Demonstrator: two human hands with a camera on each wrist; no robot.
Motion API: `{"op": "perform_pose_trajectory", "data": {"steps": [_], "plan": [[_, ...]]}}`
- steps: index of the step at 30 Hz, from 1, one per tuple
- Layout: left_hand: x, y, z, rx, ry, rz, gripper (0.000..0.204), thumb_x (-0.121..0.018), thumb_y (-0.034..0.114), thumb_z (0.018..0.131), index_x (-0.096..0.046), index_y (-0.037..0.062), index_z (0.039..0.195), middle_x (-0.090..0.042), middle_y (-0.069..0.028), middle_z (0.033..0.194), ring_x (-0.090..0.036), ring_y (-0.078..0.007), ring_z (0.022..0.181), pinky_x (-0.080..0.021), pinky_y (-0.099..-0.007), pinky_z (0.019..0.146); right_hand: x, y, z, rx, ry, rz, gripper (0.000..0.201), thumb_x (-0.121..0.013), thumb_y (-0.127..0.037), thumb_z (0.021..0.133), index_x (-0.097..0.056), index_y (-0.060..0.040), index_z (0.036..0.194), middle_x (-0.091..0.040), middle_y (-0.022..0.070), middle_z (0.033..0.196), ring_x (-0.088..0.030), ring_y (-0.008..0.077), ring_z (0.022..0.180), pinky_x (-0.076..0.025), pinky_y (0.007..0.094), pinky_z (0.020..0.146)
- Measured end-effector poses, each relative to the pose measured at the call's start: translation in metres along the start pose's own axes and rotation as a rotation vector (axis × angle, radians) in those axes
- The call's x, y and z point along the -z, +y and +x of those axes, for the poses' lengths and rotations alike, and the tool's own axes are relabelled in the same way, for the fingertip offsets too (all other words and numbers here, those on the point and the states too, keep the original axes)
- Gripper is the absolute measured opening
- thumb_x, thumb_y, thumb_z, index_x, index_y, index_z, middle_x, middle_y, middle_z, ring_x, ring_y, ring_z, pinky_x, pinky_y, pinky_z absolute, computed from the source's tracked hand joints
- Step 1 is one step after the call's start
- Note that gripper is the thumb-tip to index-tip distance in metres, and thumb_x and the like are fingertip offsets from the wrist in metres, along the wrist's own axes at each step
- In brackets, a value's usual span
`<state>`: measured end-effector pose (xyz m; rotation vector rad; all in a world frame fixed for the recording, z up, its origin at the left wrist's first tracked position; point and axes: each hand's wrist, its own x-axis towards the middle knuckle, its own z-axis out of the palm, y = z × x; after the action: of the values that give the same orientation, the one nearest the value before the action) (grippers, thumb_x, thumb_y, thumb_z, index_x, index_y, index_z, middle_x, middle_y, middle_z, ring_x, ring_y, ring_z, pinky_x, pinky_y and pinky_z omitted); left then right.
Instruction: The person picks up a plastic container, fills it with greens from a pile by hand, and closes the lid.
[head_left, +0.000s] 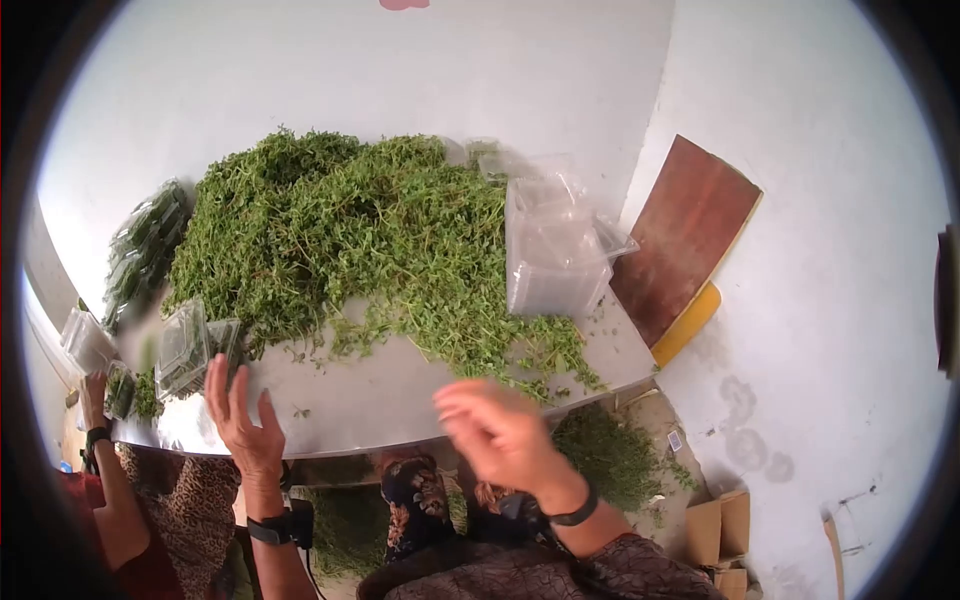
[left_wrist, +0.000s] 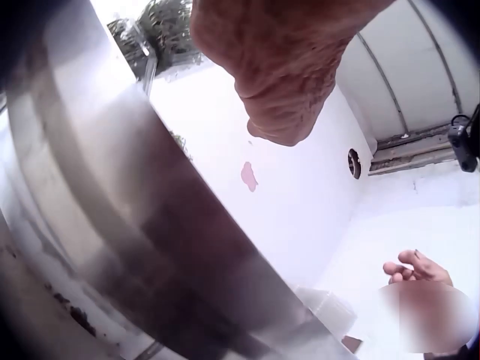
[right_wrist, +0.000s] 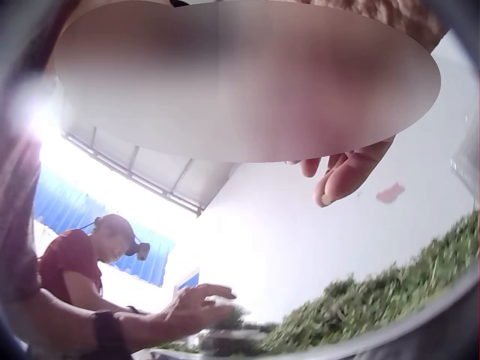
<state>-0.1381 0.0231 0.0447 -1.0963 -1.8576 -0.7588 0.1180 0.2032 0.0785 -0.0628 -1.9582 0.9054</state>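
Note:
In the head view my left hand (head_left: 245,430) is raised at the table's front edge, fingers apart and pointing up, holding nothing. Just beyond its fingertips stands a clear plastic box (head_left: 183,350), with another box (head_left: 226,340) holding greens beside it. My right hand (head_left: 500,440), slightly blurred, hangs over the front edge with loosely bent fingers and nothing in its grasp. A large heap of leafy green stems (head_left: 340,220) covers the back of the table (head_left: 350,405), and loose sprigs reach forward near the right hand. Part of the right hand is blurred out in its wrist view.
Stacked clear containers (head_left: 555,250) stand at the table's right end. Bagged greens (head_left: 150,250) lie at the far left. Another person's hand (head_left: 93,400) touches a clear container there. A reddish board (head_left: 685,240) leans on the wall; more greens (head_left: 610,455) lie on the floor.

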Motion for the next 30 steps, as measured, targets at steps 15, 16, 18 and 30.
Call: {"op": "perform_pose_trajectory", "data": {"steps": [15,16,18,30], "plan": [[-0.028,0.026,-0.026,0.232,-0.134,-0.224,0.03,-0.061,-0.001,0.071,-0.056,-0.0013,0.101,-0.052,-0.0198,0.12,-0.048,-0.0406,0.112,-0.039,-0.0472,0.094,0.188,0.087,0.087,-0.766,0.431,-0.445,0.043,-0.061,-0.035,0.085,-0.061,0.0044,0.102,-0.064,0.0087,0.075,-0.055,0.0107,0.059,-0.042,0.0227,0.049],[-0.026,0.027,-0.026,0.234,-0.157,-0.229,0.028,-0.061,-0.001,0.071,-0.057,-0.0013,0.099,-0.053,-0.0198,0.119,-0.049,-0.0406,0.112,-0.04,-0.047,0.094,0.193,0.094,0.089,-0.806,0.436,-0.353,0.04,-0.062,-0.033,0.085,-0.062,0.0035,0.1,-0.063,0.0078,0.074,-0.053,0.0087,0.057,-0.04,0.0212,0.048],[-0.026,0.027,-0.025,0.237,-0.152,-0.227,0.027,-0.061,-0.001,0.071,-0.057,-0.0014,0.097,-0.053,-0.0196,0.118,-0.049,-0.0404,0.111,-0.041,-0.0466,0.093,0.195,0.1,0.093,-0.843,0.432,-0.258,0.037,-0.062,-0.032,0.085,-0.063,0.0026,0.098,-0.063,0.0069,0.073,-0.05,0.0068,0.055,-0.038,0.0197,0.046],[-0.024,0.032,-0.022,0.275,-0.118,-0.251,0.02,-0.062,0.0,0.071,-0.058,-0.0025,0.091,-0.056,-0.0212,0.111,-0.052,-0.0401,0.107,-0.044,-0.0439,0.089,0.17,0.042,0.094,-0.569,0.56,0.378,0.016,-0.059,-0.006,0.081,-0.057,0.0017,0.094,-0.06,0.0088,0.071,-0.049,0.0065,0.054,-0.035,0.018,0.044]]}}
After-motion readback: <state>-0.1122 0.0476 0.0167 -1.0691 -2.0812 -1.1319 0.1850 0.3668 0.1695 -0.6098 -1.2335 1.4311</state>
